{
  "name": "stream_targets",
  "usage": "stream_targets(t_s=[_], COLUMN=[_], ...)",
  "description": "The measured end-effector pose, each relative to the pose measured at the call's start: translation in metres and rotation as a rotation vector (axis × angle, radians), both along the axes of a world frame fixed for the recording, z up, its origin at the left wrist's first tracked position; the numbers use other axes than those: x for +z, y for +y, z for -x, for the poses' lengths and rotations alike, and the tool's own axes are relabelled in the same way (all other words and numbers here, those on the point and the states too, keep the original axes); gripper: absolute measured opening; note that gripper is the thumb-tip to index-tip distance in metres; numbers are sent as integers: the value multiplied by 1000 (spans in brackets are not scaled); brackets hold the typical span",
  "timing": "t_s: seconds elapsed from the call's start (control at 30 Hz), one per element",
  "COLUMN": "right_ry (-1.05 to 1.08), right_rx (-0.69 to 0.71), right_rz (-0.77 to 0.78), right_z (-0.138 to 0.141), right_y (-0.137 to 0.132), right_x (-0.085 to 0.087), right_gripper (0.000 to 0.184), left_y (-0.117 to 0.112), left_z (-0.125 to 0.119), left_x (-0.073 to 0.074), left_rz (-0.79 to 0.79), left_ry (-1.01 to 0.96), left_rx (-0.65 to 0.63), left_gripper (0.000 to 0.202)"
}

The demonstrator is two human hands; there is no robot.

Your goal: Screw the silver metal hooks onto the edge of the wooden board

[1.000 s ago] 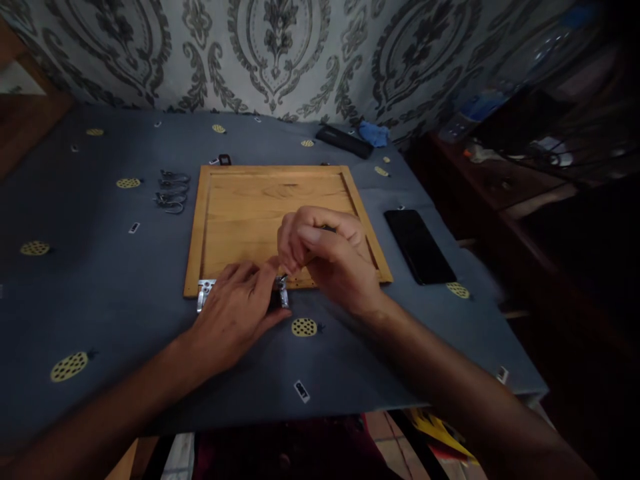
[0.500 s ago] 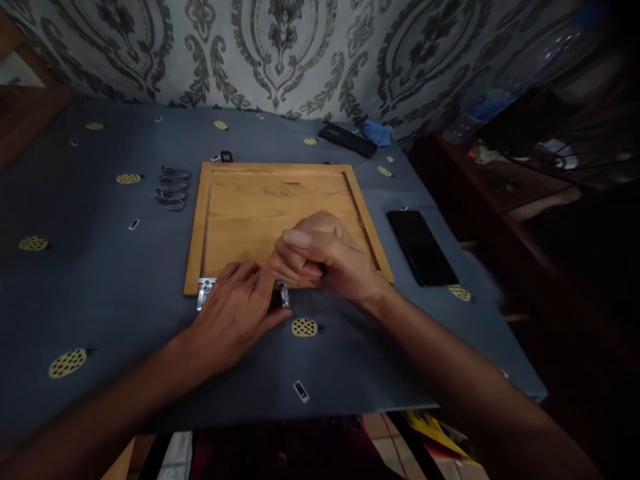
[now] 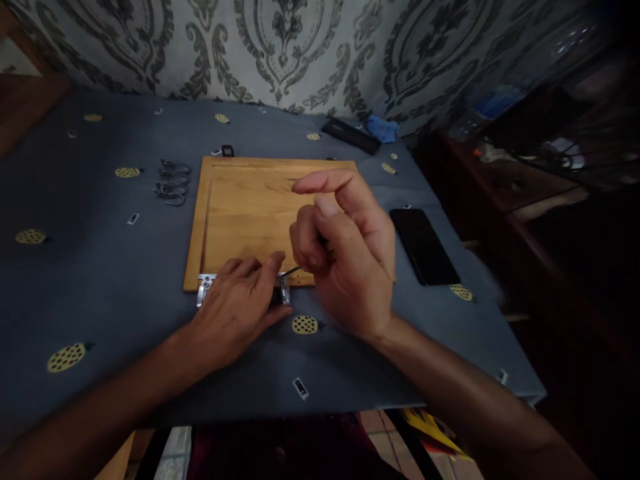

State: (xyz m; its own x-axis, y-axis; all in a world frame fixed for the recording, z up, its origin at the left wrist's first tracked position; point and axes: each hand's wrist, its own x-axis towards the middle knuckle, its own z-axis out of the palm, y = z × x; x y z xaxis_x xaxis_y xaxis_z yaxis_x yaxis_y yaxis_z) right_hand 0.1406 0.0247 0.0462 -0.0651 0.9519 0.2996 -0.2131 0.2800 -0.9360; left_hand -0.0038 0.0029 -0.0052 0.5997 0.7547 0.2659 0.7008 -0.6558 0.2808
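While my left hand [image 3: 235, 310] lies palm down over the metal fitting [image 3: 285, 292] at the near edge of the wooden board [image 3: 250, 217], thumb and forefinger apart, I cannot tell whether it grips; my right hand [image 3: 347, 267] is curled round a thin tool [image 3: 293, 271], forefinger lifted and bent, the shaft reaching the fitting's right end; the black phone [image 3: 424, 247] lies right of the board, hooked metal pieces [image 3: 173, 182] left.

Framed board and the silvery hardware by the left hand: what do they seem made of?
Framed board: probably wood with a smooth, perhaps varnished finish, from its brown colour and grain. Silvery hardware: likely metal, polished or plated, from its bright reflections.
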Motion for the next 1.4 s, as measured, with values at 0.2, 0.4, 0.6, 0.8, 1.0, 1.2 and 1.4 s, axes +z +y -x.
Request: stream_targets(t_s=[0.2, 0.4, 0.6, 0.8, 1.0, 1.2, 1.4], right_ry=[-2, 91, 90, -21, 122, 63, 49], right_rx=[65, 105, 106, 34, 63, -69, -119], right_rz=[52, 29, 64, 71, 1, 3, 38], right_z=[-1, 0, -1, -2, 2, 6, 9], right_y=[-2, -1, -1, -4, -4, -6, -7], right_x=[0, 1, 2, 3, 0, -1, -2], right_gripper=[7, 8, 8, 10, 10, 9, 6], left_y=[0, 0, 0, -1, -1, -1, -1], left_z=[0, 0, -1, 0, 0, 0, 0], left_x=[-1, -3, -1, -1, -1, -1, 0], left_rz=[3, 4, 0, -4, 0, 21, 34], left_ry=[-4, -18, 10, 3, 2, -4, -4], left_rx=[-3, 0, -3, -2, -2, 5, 0], left_gripper=[52, 52, 53, 52, 57, 52, 51])
